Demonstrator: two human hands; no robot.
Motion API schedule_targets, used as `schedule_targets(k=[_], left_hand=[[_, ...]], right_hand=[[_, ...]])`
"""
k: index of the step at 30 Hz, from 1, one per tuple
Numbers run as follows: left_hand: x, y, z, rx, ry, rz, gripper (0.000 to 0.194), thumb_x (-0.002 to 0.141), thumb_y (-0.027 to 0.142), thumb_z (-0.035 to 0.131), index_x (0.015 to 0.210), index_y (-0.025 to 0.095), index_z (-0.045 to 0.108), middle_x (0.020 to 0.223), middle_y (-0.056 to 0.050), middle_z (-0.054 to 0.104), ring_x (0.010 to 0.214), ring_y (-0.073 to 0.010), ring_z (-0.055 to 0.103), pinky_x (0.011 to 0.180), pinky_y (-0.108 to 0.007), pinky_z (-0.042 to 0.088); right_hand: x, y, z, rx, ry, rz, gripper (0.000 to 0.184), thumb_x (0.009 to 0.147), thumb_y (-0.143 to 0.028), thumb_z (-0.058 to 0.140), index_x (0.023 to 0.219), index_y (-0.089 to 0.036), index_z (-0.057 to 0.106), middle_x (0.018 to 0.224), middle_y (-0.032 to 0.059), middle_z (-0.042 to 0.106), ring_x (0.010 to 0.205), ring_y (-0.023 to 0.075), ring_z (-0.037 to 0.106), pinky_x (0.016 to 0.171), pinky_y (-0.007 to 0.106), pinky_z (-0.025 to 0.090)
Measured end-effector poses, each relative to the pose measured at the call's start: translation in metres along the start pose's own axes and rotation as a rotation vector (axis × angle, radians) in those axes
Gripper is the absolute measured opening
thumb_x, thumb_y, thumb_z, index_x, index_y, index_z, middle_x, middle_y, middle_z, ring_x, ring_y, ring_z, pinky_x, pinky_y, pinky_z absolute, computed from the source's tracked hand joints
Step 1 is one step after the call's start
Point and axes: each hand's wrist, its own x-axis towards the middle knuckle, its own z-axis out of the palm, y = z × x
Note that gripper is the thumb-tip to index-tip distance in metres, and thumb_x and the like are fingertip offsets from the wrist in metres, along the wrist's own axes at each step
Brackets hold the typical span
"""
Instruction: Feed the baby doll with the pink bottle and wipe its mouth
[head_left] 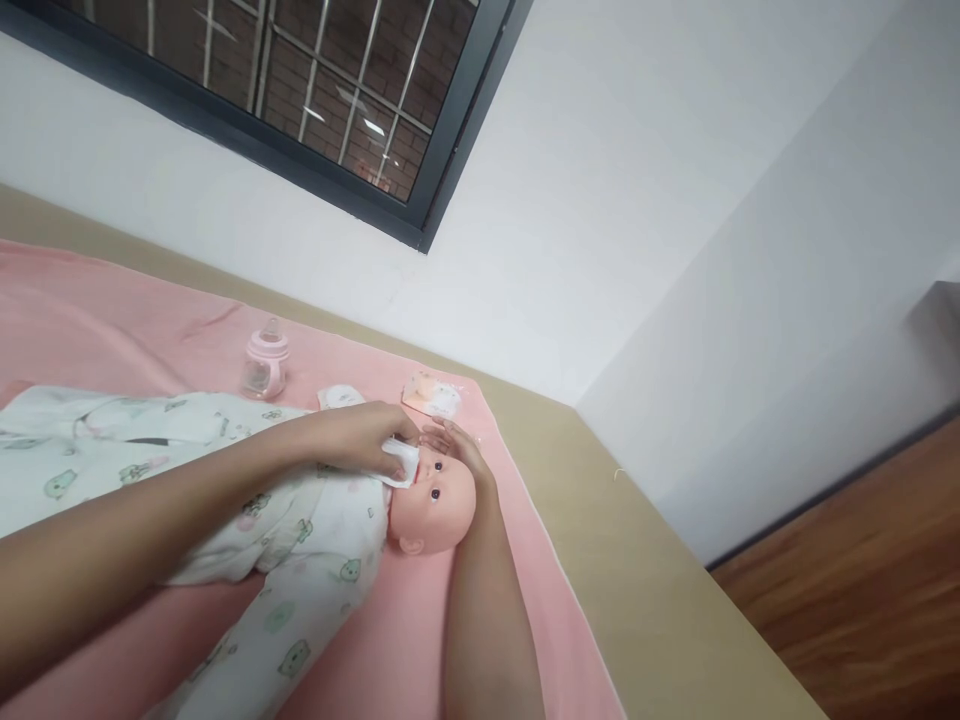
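Observation:
A baby doll (433,515) lies on its back in a white sleepsuit (322,530) with green animal prints, its head toward the right. My left hand (367,435) reaches over its chest and pinches a folded white wipe (403,465), pressed to the doll's mouth and chin. Around the far side of the head curves my right hand (461,445), fingers stretched out beside the cheek and the wrist against the crown. Part of the right palm is hidden behind the head.
A pink baby bottle (266,360) with a handle stands behind the doll. Near my right fingers lies a small orange and white packet (433,395). Under everything is a pink sheet (135,310) on a tan tabletop (600,530). A wall and a barred window (337,90) border the back.

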Motion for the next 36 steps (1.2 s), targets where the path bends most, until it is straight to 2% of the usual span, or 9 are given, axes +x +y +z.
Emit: schedule_targets(k=[4, 13, 16, 28, 36], left_hand=[[-0.001, 0.003, -0.001, 0.020, 0.033, 0.009, 0.025, 0.068, 0.025, 0.059, 0.058, 0.018, 0.037, 0.057, 0.004, 0.037, 0.056, -0.0132, 0.040, 0.050, -0.025, 0.024], [-0.001, 0.000, -0.002, 0.078, 0.076, -0.034, 0.030, 0.067, 0.026, 0.061, 0.056, 0.018, 0.034, 0.056, 0.003, 0.036, 0.055, -0.0136, 0.038, 0.050, -0.026, 0.023], [0.000, -0.002, -0.002, 0.106, 0.097, -0.043, 0.026, 0.068, 0.027, 0.060, 0.057, 0.018, 0.037, 0.056, 0.003, 0.039, 0.054, -0.0142, 0.039, 0.050, -0.027, 0.022], [0.001, -0.005, 0.000, 0.129, 0.160, -0.040, 0.007, 0.070, 0.026, 0.057, 0.068, 0.019, 0.055, 0.068, 0.000, 0.059, 0.065, -0.0183, 0.053, 0.056, -0.027, 0.030], [0.004, -0.007, 0.003, 0.143, 0.171, -0.045, 0.017, 0.068, 0.023, 0.056, 0.080, 0.020, 0.067, 0.079, -0.002, 0.069, 0.073, -0.0201, 0.060, 0.062, -0.026, 0.037]], right_hand=[[-0.001, 0.002, 0.000, 0.027, -0.018, -0.030, 0.027, 0.072, -0.034, 0.065, 0.096, -0.021, 0.062, 0.092, 0.0047, 0.071, 0.099, 0.0190, 0.063, 0.095, 0.035, 0.046], [0.000, 0.003, 0.000, 0.022, 0.011, -0.012, 0.032, 0.069, -0.038, 0.067, 0.095, -0.021, 0.061, 0.092, 0.0042, 0.071, 0.091, 0.0188, 0.065, 0.094, 0.037, 0.047], [-0.002, 0.001, 0.001, 0.001, -0.012, -0.040, 0.033, 0.071, -0.039, 0.066, 0.098, -0.021, 0.061, 0.094, 0.0048, 0.071, 0.095, 0.0187, 0.064, 0.095, 0.037, 0.046], [-0.012, -0.009, 0.010, -0.097, 0.032, -0.038, 0.034, 0.074, -0.040, 0.062, 0.102, -0.021, 0.061, 0.096, 0.0059, 0.070, 0.101, 0.0190, 0.062, 0.096, 0.038, 0.045], [-0.011, -0.008, 0.010, -0.101, 0.031, -0.028, 0.033, 0.073, -0.039, 0.063, 0.101, -0.022, 0.061, 0.095, 0.0050, 0.070, 0.101, 0.0191, 0.062, 0.096, 0.037, 0.044]])
